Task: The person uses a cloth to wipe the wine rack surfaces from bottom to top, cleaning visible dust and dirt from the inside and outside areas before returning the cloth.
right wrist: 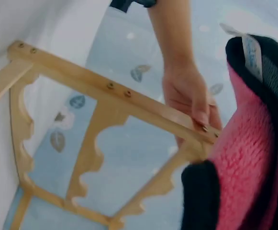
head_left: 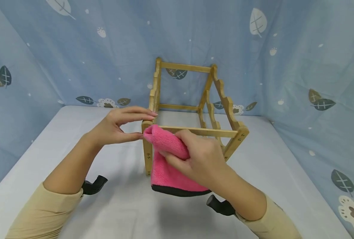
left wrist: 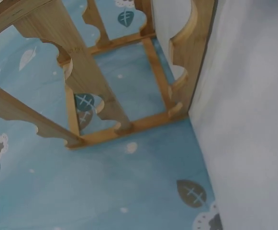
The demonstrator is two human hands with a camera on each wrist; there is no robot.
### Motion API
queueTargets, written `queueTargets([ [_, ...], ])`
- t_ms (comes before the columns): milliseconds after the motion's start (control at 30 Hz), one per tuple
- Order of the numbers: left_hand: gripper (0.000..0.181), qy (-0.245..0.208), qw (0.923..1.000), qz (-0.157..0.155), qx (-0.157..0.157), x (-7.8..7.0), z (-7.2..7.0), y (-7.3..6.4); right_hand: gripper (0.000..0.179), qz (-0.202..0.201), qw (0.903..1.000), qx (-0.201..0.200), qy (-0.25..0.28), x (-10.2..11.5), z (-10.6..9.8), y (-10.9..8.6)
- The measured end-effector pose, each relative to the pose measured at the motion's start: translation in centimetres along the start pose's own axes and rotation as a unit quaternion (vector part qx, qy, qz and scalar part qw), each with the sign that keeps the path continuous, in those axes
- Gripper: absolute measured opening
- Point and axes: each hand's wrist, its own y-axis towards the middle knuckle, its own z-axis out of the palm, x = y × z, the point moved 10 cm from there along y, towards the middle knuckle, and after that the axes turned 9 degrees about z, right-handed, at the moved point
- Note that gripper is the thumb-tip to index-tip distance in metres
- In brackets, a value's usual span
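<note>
A light wooden rack with scalloped side rails stands in the middle of the table in the head view. At its near left corner, my left hand holds the post, fingers over the top and thumb against the side. My right hand grips a bunched pink towel with a dark border, at the front of that same corner. Part of the rack's front is hidden behind the towel and hand. The right wrist view shows the left thumb by the screws of the post. Only the rack's rails appear in the left wrist view.
The rack stands on a white tabletop. Behind and beside the table hangs a blue curtain with leaf and flower prints. Black mounts, one at the left wrist and one at the right, stick out inward over the table.
</note>
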Motion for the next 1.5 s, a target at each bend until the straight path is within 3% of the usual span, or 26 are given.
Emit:
queueTargets([
  [167,0.042,0.009,0.9998,0.003,0.016,-0.2,0.3,0.1,0.034,0.0,0.9984,0.001,-0.056,0.0,2.1,1.5],
  [433,0.044,0.025,0.9991,-0.002,0.036,-0.5,0.3,0.1,0.03,-0.043,0.9884,-0.044,-0.139,1.6,3.2,1.4],
  [733,0.048,0.043,0.9967,-0.009,0.068,-0.5,0.2,0.2,0.027,-0.001,0.9981,0.008,-0.061,0.3,5.1,0.7],
  [1000,0.062,0.057,0.9934,-0.007,0.099,-0.9,0.2,0.5,0.024,0.028,0.9981,0.045,-0.031,-0.8,6.8,-0.4],
  [1133,0.068,0.06,0.9946,0.001,0.084,-1.1,0.1,0.8,0.024,0.035,0.9972,0.055,-0.038,-1.2,7.8,-1.3],
  [1500,0.046,0.098,0.9951,0.009,0.015,-0.8,-0.3,0.5,0.023,0.054,0.9915,0.105,-0.055,-2.1,11.0,-3.7],
])
